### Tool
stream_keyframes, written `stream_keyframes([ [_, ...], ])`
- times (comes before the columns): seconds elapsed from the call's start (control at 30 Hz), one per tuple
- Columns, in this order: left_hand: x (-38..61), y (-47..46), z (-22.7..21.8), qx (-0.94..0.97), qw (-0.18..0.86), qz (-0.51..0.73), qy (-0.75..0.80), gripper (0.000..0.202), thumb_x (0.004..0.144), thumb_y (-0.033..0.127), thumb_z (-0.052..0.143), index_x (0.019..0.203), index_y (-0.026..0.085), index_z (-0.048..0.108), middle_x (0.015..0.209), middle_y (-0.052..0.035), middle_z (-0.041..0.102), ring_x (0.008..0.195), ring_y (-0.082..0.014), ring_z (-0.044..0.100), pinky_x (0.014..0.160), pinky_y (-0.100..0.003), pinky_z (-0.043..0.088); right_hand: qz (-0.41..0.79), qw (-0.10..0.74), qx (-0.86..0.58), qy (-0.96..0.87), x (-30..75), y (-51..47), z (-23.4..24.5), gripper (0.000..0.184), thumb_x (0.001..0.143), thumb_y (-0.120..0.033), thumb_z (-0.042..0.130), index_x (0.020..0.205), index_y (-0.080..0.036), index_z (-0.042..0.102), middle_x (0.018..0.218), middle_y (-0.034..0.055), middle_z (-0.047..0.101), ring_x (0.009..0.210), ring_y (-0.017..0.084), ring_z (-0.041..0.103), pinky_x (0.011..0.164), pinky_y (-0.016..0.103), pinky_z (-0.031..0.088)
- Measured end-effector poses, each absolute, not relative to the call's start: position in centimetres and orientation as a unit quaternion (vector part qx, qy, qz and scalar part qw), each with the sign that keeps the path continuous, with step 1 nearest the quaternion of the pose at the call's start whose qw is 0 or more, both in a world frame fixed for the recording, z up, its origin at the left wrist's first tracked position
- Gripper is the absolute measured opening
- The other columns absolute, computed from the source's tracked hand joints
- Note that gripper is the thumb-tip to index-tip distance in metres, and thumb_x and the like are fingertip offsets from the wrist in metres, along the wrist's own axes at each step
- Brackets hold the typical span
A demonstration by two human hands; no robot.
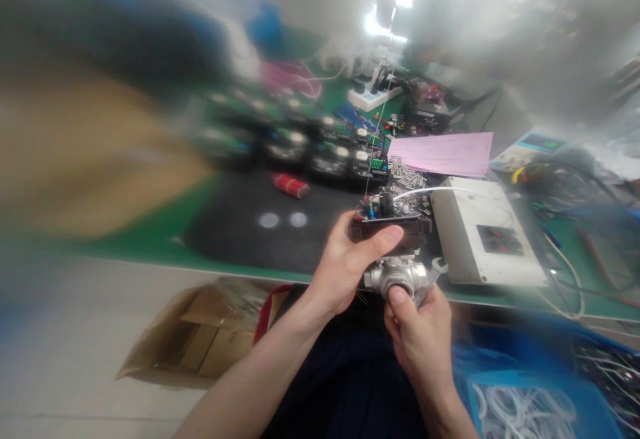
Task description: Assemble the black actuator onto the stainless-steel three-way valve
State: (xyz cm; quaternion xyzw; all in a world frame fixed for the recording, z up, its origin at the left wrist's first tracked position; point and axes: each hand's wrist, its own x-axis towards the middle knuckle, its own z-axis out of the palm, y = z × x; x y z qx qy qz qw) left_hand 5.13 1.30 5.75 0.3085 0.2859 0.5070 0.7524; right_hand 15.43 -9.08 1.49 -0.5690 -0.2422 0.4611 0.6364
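Observation:
My left hand (345,262) is closed round a black actuator housing (390,231), its thumb lying along the near side. An exposed circuit board (387,209) with small components and a white cable (450,190) sits on top of the housing. Directly below it is a silvery metal ball valve (400,276) with a round port facing me. My right hand (423,326) grips an open-ended wrench (431,278), whose jaw points up and right beside the valve. The right thumb presses at the valve's port. The fingers under the valve are partly hidden.
Several black units with boards (335,156) stand in blurred rows on a black mat (230,226). Beyond my hands lie loose metal pins (405,172) and a pink sheet (445,152). A white box (490,229) is at right; a blue bin (540,399) and a cardboard box (200,339) are below.

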Motion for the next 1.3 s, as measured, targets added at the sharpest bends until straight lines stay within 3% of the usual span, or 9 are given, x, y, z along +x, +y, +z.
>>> stream_keyframes([
  [0.13, 5.1, 1.6, 5.9, 0.293, 0.762, 0.491, 0.303, 0.050, 0.084, 0.038, 0.095, 0.120, 0.017, 0.068, 0.125, -0.0132, 0.076, 0.112, -0.0298, 0.075, 0.096, -0.038, 0.060, 0.482, 0.630, -0.551, -0.258, 15.2, -8.9, 1.5, 0.042, 0.085, -0.045, 0.088, 0.097, -0.022, 0.056, 0.065, -0.0087, 0.053, 0.038, 0.004, 0.039, 0.034, 0.017, 0.031],
  [0.27, 4.9, 1.8, 6.0, 0.259, 0.783, 0.474, 0.309, 0.046, 0.087, 0.045, 0.091, 0.116, 0.014, 0.074, 0.115, -0.0142, 0.079, 0.104, -0.0308, 0.078, 0.095, -0.040, 0.063, 0.488, 0.580, -0.559, -0.336, 16.3, -9.3, 2.4, 0.038, 0.100, -0.055, 0.069, 0.111, -0.019, 0.065, 0.063, -0.0072, 0.054, 0.037, 0.009, 0.049, 0.036, 0.021, 0.040],
  [0.4, 4.5, 1.9, 6.0, 0.243, 0.787, 0.465, 0.324, 0.048, 0.085, 0.047, 0.092, 0.116, 0.013, 0.076, 0.103, -0.0130, 0.081, 0.095, -0.0301, 0.080, 0.096, -0.043, 0.064, 0.285, 0.572, -0.674, -0.371, 19.0, -9.8, 5.5, 0.037, 0.110, -0.049, 0.054, 0.119, -0.020, 0.075, 0.061, -0.0043, 0.050, 0.052, 0.015, 0.063, 0.052, 0.027, 0.050],
  [0.5, 4.4, 2.0, 6.1, 0.244, 0.794, 0.458, 0.318, 0.050, 0.085, 0.046, 0.093, 0.119, 0.013, 0.076, 0.103, -0.0129, 0.081, 0.093, -0.0306, 0.080, 0.095, -0.044, 0.065, 0.113, 0.535, -0.687, -0.480, 21.5, -10.0, 8.4, 0.039, 0.111, -0.045, 0.048, 0.112, -0.025, 0.081, 0.094, 0.0079, 0.067, 0.086, 0.024, 0.071, 0.073, 0.038, 0.058],
  [0.57, 4.4, 2.0, 6.2, 0.243, 0.798, 0.452, 0.315, 0.050, 0.085, 0.047, 0.092, 0.120, 0.014, 0.076, 0.103, -0.0132, 0.081, 0.093, -0.0316, 0.080, 0.090, -0.045, 0.067, 0.034, 0.496, -0.682, -0.536, 22.6, -10.2, 10.1, 0.035, 0.108, -0.043, 0.052, 0.109, -0.026, 0.082, 0.103, 0.0098, 0.069, 0.091, 0.027, 0.070, 0.072, 0.042, 0.058],
  [0.7, 4.5, 2.1, 6.2, 0.258, 0.791, 0.454, 0.320, 0.048, 0.086, 0.046, 0.092, 0.118, 0.013, 0.077, 0.105, -0.0139, 0.081, 0.092, -0.0309, 0.080, 0.090, -0.044, 0.067, 0.092, 0.494, -0.624, -0.598, 23.1, -10.9, 12.1, 0.023, 0.106, -0.032, 0.059, 0.116, -0.030, 0.080, 0.084, 0.0053, 0.072, 0.070, 0.024, 0.070, 0.058, 0.037, 0.056],
  [0.87, 4.6, 1.9, 6.3, 0.275, 0.773, 0.462, 0.336, 0.048, 0.086, 0.045, 0.092, 0.119, 0.013, 0.076, 0.119, -0.0157, 0.079, 0.107, -0.0336, 0.078, 0.091, -0.040, 0.065, 0.107, 0.422, -0.554, -0.710, 22.2, -11.0, 12.9, 0.023, 0.100, -0.023, 0.072, 0.120, -0.032, 0.078, 0.097, 0.0047, 0.079, 0.085, 0.021, 0.078, 0.071, 0.030, 0.064],
  [1.07, 4.9, 1.6, 6.7, 0.283, 0.742, 0.485, 0.366, 0.056, 0.081, 0.044, 0.095, 0.121, 0.015, 0.069, 0.121, -0.0144, 0.077, 0.109, -0.0329, 0.076, 0.087, -0.038, 0.064, 0.047, 0.341, -0.562, -0.752, 21.7, -10.6, 12.6, 0.015, 0.103, -0.026, 0.070, 0.115, -0.028, 0.078, 0.099, 0.0040, 0.077, 0.078, 0.013, 0.077, 0.064, 0.018, 0.060],
  [1.3, 5.2, 1.1, 6.0, 0.318, 0.688, 0.516, 0.399, 0.063, 0.079, 0.045, 0.098, 0.123, 0.017, 0.063, 0.122, -0.0131, 0.075, 0.107, -0.0292, 0.074, 0.094, -0.041, 0.060, 0.056, 0.310, -0.593, -0.741, 20.2, -11.5, 10.9, 0.032, 0.100, -0.015, 0.067, 0.129, -0.028, 0.075, 0.112, 0.0056, 0.074, 0.089, 0.014, 0.078, 0.074, 0.019, 0.062],
])
